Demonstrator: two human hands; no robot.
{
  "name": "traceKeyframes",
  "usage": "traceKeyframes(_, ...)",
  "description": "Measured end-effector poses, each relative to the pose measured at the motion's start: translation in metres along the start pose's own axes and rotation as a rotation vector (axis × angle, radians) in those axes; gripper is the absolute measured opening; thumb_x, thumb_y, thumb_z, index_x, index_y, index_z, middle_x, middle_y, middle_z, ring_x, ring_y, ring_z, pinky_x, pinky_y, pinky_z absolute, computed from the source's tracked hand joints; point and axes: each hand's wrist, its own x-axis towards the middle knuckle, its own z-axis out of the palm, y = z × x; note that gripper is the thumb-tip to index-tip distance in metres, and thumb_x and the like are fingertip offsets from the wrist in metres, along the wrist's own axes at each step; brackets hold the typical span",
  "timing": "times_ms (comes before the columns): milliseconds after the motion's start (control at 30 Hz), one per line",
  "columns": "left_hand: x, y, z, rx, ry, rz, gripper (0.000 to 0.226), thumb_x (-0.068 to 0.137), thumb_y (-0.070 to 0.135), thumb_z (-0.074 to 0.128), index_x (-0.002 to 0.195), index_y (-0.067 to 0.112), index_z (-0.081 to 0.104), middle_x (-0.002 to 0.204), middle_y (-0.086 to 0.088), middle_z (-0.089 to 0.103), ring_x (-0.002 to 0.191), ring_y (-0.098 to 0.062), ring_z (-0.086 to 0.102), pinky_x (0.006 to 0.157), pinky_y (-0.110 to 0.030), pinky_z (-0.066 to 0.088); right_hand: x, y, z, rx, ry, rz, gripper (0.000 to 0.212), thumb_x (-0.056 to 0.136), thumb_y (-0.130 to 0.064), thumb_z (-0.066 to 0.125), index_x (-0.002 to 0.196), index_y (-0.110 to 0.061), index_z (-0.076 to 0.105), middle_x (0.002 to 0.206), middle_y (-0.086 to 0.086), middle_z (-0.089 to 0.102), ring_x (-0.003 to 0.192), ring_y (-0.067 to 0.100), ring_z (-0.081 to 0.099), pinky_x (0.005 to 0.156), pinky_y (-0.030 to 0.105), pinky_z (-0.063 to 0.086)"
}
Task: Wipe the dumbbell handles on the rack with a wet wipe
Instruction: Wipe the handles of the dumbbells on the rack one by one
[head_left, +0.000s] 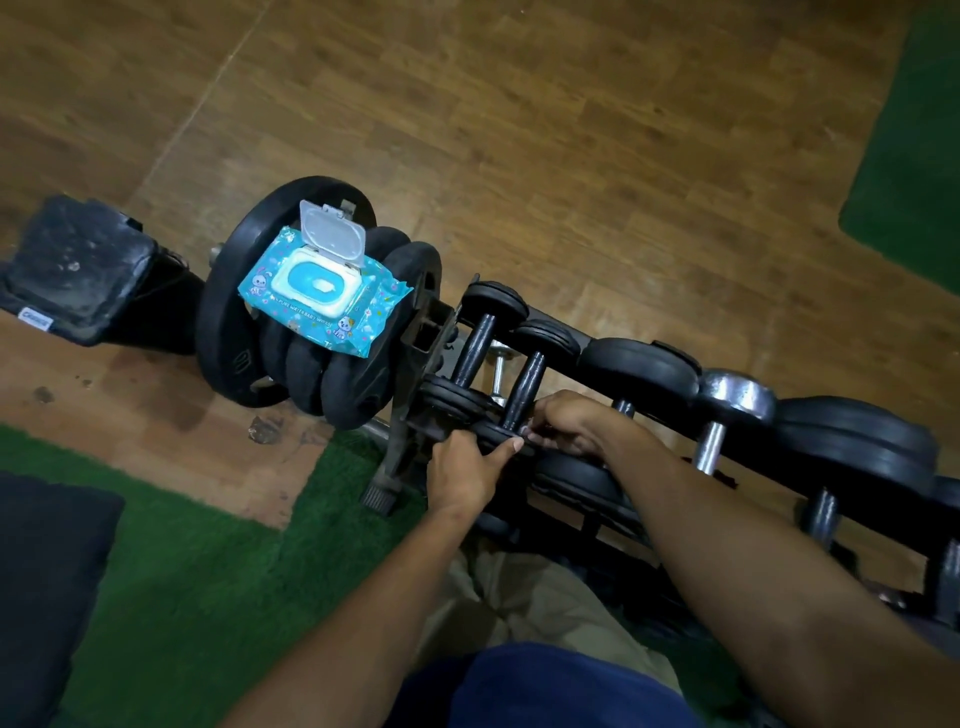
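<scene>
A rack (422, 340) of dumbbells runs diagonally from the centre to the right edge. Its leftmost small black dumbbell (475, 348) lies untouched. My left hand (467, 470) grips the near end plates of the second small black dumbbell (527, 384), thumb on top. My right hand (569, 423) is curled round the near end of that dumbbell's handle, and a small white bit of wet wipe (525, 430) shows at its fingertips. The blue wet wipe pack (322, 299) lies with its lid open on the weight plates to the left.
Black weight plates (228, 338) hang on the rack's left end. Larger black dumbbells and a chrome dumbbell (735, 400) fill the rack to the right. A black padded bench end (78, 270) sits far left. Green turf (208, 571) and a dark mat (47, 571) lie below.
</scene>
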Motion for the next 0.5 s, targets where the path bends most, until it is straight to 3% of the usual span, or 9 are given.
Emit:
traceKeyframes(100,0.002,0.0,0.0,0.005,-0.002,-0.014,0.065,0.079,0.074,0.068,0.07,0.013,0.05,0.077,-0.009,0.06,0.085,-0.031,0.058,0.062,-0.037,0.036,0.0,-0.003,0.009,0.259,0.07,0.019,0.03,0.097,0.008,0.038,0.082,-0.007,0.06,0.079,0.01,0.061,0.069,0.016,0.058,0.056,0.023,0.054)
traceKeyframes(300,0.009,-0.005,0.004,-0.018,-0.002,-0.052,0.071,0.072,0.081,0.068,0.074,0.011,0.058,0.082,-0.012,0.065,0.091,-0.034,0.061,0.066,-0.037,0.042,0.006,-0.014,0.005,0.754,0.175,-0.115,0.029,0.1,0.009,0.04,0.102,-0.006,0.065,0.098,0.008,0.062,0.081,0.015,0.057,0.067,0.022,0.05)
traceKeyframes(367,0.008,-0.003,0.004,-0.022,-0.004,-0.069,0.079,0.068,0.084,0.066,0.085,0.007,0.065,0.088,-0.013,0.068,0.094,-0.035,0.062,0.069,-0.038,0.045,0.004,-0.014,0.0,0.823,0.183,-0.127,0.029,0.097,0.013,0.042,0.108,-0.003,0.064,0.097,0.008,0.06,0.082,0.015,0.057,0.072,0.022,0.052)
traceKeyframes(500,0.003,0.002,0.001,-0.013,-0.008,-0.08,0.098,0.059,0.092,0.059,0.096,0.002,0.067,0.093,-0.015,0.07,0.094,-0.035,0.064,0.069,-0.037,0.045,-0.002,-0.006,-0.002,0.813,0.219,-0.169,0.025,0.093,0.014,0.047,0.095,-0.005,0.062,0.094,0.013,0.06,0.072,0.015,0.058,0.065,0.019,0.052)
